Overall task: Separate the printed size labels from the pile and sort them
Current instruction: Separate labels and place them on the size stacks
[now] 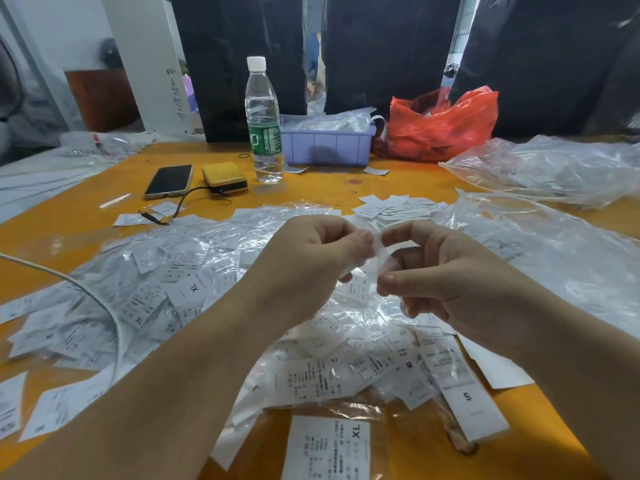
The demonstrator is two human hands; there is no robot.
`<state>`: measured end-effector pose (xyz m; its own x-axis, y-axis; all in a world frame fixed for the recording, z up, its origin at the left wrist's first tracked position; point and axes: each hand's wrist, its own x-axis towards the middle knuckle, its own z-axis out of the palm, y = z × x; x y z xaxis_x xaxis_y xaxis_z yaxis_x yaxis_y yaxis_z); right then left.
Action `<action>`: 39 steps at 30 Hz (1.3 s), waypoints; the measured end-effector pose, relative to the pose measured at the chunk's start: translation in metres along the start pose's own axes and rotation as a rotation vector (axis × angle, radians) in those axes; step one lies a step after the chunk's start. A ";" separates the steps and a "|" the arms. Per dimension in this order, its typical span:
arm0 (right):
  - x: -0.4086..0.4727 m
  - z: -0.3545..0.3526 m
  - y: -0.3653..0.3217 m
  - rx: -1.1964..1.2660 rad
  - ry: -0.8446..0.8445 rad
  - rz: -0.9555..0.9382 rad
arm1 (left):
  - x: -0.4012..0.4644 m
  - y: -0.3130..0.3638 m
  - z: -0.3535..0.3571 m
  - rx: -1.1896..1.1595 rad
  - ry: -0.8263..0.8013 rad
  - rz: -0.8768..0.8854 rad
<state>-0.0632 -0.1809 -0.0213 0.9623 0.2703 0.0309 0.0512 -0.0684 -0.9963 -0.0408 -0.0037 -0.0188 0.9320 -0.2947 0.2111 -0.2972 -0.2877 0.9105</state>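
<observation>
A wide pile of white printed size labels (180,282) lies on clear plastic across the orange table (346,183). Labels marked XL, M and S show among them. Above the pile's middle, my left hand (308,261) and my right hand (440,275) pinch one small white label (375,259) between thumbs and fingertips. A stack of XL labels (329,448) sits at the near edge, an S label (467,398) lies to its right, and a smaller group of labels (398,206) lies beyond my hands.
Behind the pile stand a water bottle (263,123), a purple tray (327,143) with bagged labels, and a red plastic bag (440,126). A phone (169,180) and a yellow box (224,177) lie at the left. Clear bags (554,164) cover the right. A white cable (100,303) crosses the left.
</observation>
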 end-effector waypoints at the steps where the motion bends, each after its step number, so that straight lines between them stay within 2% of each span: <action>1: 0.000 -0.001 0.000 0.002 0.005 0.001 | 0.000 0.000 -0.001 -0.009 0.014 0.005; 7: 0.002 -0.003 -0.001 0.064 -0.010 0.094 | -0.001 -0.001 -0.002 0.011 0.024 0.070; 12: 0.000 -0.003 0.000 0.145 -0.160 0.205 | -0.002 0.001 -0.002 0.011 -0.021 0.166; 15: -0.001 -0.002 0.001 0.124 -0.162 0.155 | -0.004 0.001 -0.001 0.054 -0.019 0.184; 21: 0.001 -0.002 0.001 0.117 -0.063 0.092 | 0.002 -0.001 -0.004 0.019 0.099 0.018; 26: 0.001 0.000 0.005 -0.108 -0.007 0.017 | 0.003 0.001 -0.005 0.087 0.022 -0.093; 31: 0.000 0.002 0.004 -0.229 0.071 -0.080 | -0.001 0.000 -0.004 0.106 -0.039 -0.033; 36: 0.001 0.001 0.002 -0.097 0.175 -0.166 | -0.002 0.000 -0.001 0.074 -0.074 0.014; 39: 0.000 0.001 0.001 -0.003 0.120 -0.174 | -0.002 0.000 0.000 0.020 -0.088 0.036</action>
<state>-0.0637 -0.1804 -0.0220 0.9638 0.1615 0.2120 0.2200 -0.0337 -0.9749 -0.0425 -0.0032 -0.0193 0.8992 -0.3834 0.2106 -0.3347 -0.2930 0.8956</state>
